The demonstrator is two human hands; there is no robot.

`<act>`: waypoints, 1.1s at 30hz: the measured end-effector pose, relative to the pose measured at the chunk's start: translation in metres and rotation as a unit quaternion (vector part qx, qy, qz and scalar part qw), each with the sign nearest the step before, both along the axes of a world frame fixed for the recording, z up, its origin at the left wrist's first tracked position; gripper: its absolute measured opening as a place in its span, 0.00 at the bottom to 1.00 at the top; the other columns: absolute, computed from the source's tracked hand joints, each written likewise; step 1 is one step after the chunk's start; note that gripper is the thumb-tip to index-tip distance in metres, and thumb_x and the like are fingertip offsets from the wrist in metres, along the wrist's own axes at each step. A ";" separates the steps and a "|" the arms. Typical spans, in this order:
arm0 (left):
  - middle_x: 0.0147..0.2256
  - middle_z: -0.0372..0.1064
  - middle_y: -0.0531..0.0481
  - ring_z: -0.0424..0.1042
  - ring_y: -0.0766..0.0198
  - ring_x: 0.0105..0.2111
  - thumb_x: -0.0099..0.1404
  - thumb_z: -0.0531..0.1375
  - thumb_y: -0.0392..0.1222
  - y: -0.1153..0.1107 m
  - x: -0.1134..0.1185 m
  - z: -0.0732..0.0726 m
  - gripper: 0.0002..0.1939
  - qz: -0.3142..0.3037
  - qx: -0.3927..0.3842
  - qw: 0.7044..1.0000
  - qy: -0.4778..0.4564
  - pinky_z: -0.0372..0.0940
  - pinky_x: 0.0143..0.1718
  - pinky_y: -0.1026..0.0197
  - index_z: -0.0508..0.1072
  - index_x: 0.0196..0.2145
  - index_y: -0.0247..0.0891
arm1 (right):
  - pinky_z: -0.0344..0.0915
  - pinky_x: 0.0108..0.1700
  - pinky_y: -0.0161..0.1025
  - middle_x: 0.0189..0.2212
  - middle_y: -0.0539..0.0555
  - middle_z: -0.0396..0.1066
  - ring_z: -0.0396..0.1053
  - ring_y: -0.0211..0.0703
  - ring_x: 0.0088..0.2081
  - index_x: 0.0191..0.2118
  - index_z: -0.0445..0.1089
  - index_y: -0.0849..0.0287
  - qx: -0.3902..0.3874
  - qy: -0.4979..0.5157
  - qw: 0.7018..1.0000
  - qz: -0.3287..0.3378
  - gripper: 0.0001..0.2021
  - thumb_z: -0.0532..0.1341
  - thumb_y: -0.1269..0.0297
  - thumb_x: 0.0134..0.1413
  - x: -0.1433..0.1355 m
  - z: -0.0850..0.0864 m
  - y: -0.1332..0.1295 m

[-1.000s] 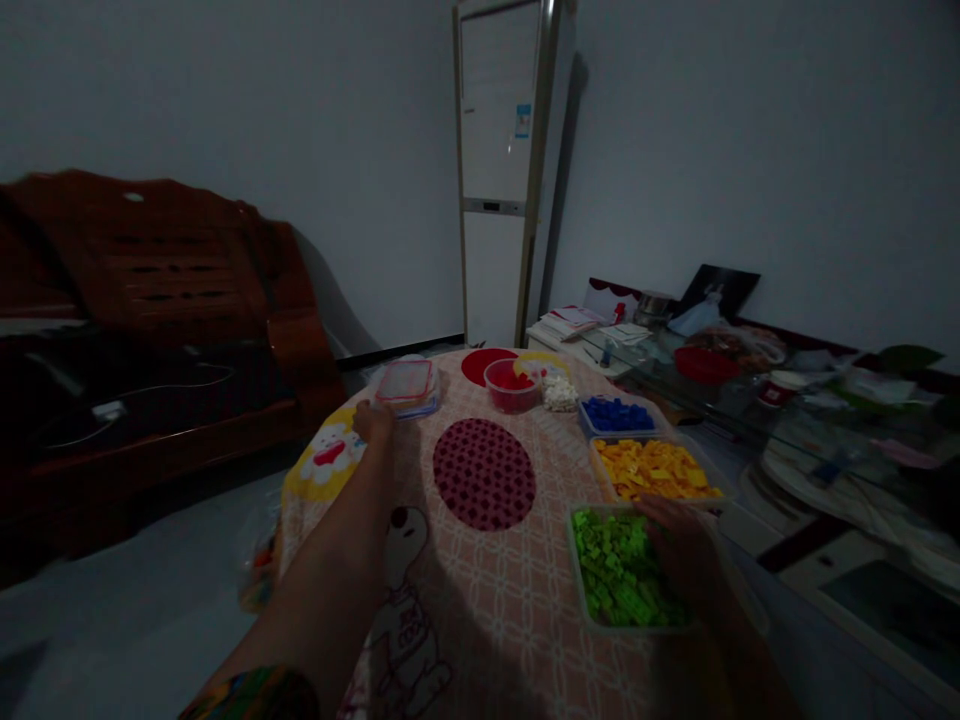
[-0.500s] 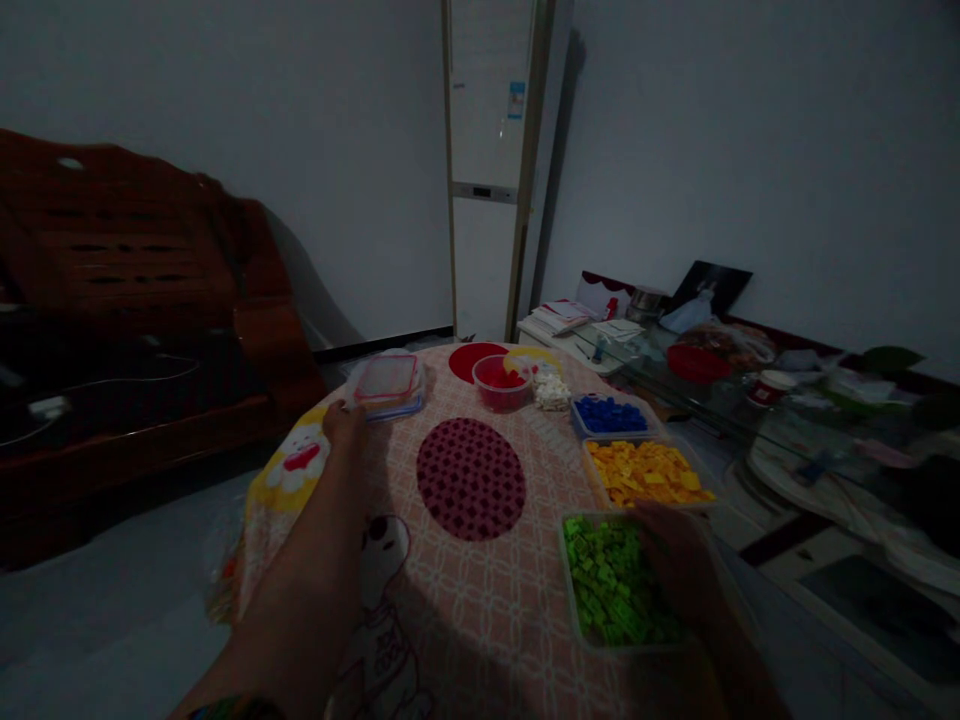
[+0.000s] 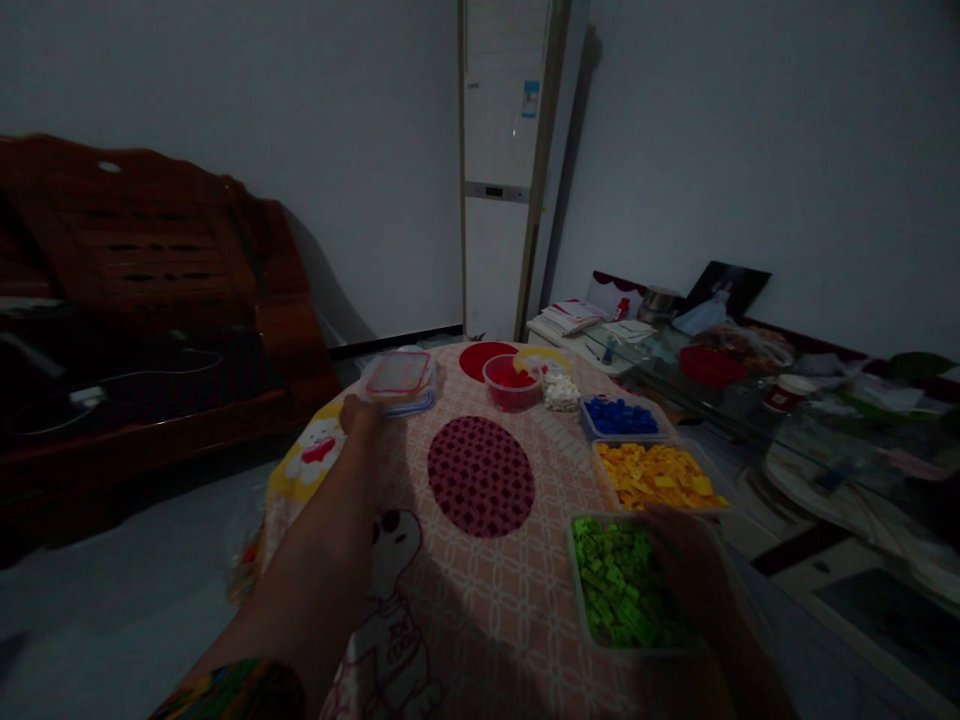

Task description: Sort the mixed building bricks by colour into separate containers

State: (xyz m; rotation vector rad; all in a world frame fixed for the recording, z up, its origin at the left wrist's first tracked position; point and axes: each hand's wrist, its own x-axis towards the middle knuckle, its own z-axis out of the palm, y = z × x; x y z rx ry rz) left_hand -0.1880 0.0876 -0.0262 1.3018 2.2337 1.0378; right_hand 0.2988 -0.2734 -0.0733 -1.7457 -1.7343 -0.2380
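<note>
My left hand (image 3: 361, 412) is stretched far out over the table, at the near left corner of a stack of clear plastic lids (image 3: 399, 373), the top one with a red rim. Its fingers are small and dim, so their grip cannot be made out. My right hand (image 3: 681, 545) lies over the right side of a clear tub (image 3: 576, 590) full of green toy bricks (image 3: 616, 580). Shadow and blur hide its fingers. Just beyond stand a tub of yellow bricks (image 3: 658, 476) and one of blue bricks (image 3: 621, 416).
A clear bowl with red pieces (image 3: 512, 385) stands at the far side beside a pile of white pieces (image 3: 559, 391). A patterned cloth (image 3: 525, 600) covers the round table. On the right is a cluttered glass table (image 3: 675, 375); a wooden bench (image 3: 165, 270) stands left.
The whole view has shifted slightly, with things now a little further right. My left hand has come marginally closer to the lids. My right hand stays over the green bricks.
</note>
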 end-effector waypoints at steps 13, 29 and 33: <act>0.56 0.72 0.30 0.70 0.42 0.59 0.59 0.61 0.37 -0.017 0.032 -0.003 0.28 0.056 0.033 0.997 -0.047 0.65 0.59 0.48 0.68 0.57 0.29 | 0.71 0.55 0.58 0.47 0.60 0.80 0.77 0.56 0.49 0.45 0.80 0.55 -0.003 0.008 1.000 -0.008 0.19 0.52 0.58 0.65 -0.002 0.002 0.001; 0.50 0.77 0.39 0.78 0.51 0.47 0.52 0.60 0.30 -0.067 0.019 -0.027 0.36 -0.062 0.020 0.989 -0.135 0.72 0.47 0.56 0.72 0.61 0.35 | 0.69 0.57 0.60 0.48 0.61 0.80 0.75 0.56 0.51 0.46 0.80 0.56 0.006 0.028 1.000 0.005 0.18 0.53 0.58 0.65 -0.002 0.000 0.002; 0.49 0.77 0.40 0.77 0.53 0.47 0.51 0.58 0.29 -0.064 0.018 -0.026 0.38 -0.082 0.006 0.983 -0.163 0.72 0.46 0.57 0.71 0.62 0.35 | 0.68 0.58 0.59 0.49 0.59 0.79 0.74 0.55 0.53 0.46 0.79 0.54 0.000 0.039 0.999 0.002 0.18 0.53 0.58 0.65 -0.003 0.000 0.003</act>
